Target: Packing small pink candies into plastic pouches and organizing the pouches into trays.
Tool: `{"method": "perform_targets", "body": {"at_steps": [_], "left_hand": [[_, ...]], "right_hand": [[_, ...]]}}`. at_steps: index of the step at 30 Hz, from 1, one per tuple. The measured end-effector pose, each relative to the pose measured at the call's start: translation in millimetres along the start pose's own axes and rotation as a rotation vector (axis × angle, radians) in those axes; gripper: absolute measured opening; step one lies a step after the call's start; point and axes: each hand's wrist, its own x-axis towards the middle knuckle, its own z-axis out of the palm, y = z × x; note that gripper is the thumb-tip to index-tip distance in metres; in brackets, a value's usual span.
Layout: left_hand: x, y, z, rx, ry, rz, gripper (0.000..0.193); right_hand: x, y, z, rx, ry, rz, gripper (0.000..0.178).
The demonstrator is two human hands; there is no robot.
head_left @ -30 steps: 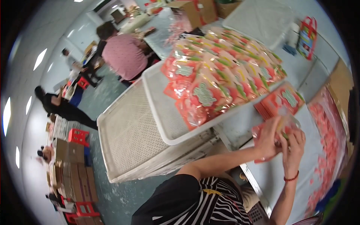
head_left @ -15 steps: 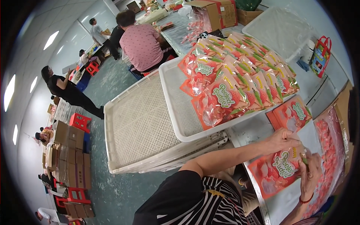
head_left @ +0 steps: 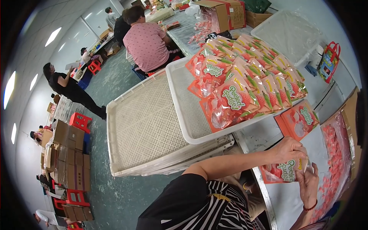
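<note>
My left hand and my right hand, which has a red bracelet at its wrist, hold a red fruit-printed snack pouch over the worktable. Both hands pinch the pouch near its upper, right-hand end. Fingers cover part of it, so I cannot tell whether its mouth is parted. Just beyond my left hand lies a stack of flat red pouches. Small pink wrapped pieces are heaped on clear plastic to the right of my hands.
A white perforated tray holds rows of plump filled pouches. Beside it, several similar trays are stacked. A cardboard box and a tub in clear plastic stand farther back. A person in pink sits at the far table.
The pouch has tilted and its lower part has swung up, showing less of its front. My right hand has moved slightly left and now grips the pouch lower along its end.
</note>
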Motion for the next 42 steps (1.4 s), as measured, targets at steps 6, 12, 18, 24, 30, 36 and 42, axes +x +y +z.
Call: {"method": "perform_targets", "body": {"at_steps": [6,12,18,24,30,36,42], "left_hand": [[-6,26,-10,-0.174,-0.108,-0.288,0.012],[-22,6,-7,-0.354,0.015,-0.316,0.013],[-19,39,-42,-0.267,-0.035,-0.629,0.014],[-19,6,-8,-0.427,0.081,-0.414,0.013],[-24,15,5,-0.383,-0.004,-0.476,0.014],[-26,18,11,-0.313,-0.06,-0.576,0.012],[-36,7,31,-0.168,-0.065,-0.473,0.013]], "right_hand": [[-10,5,-1,-0.051,0.006,0.218,0.013],[-6,-45,-15,-0.445,0.39,0.016,0.027],[1,-21,-1,0.087,0.27,0.195,0.024],[-9,-14,-21,0.423,0.094,0.534,0.038],[-34,2,2,0.335,0.054,0.382,0.028],[-45,5,7,0.256,0.053,0.316,0.024],[-38,-5,14,0.101,0.192,0.256,0.025]]}}
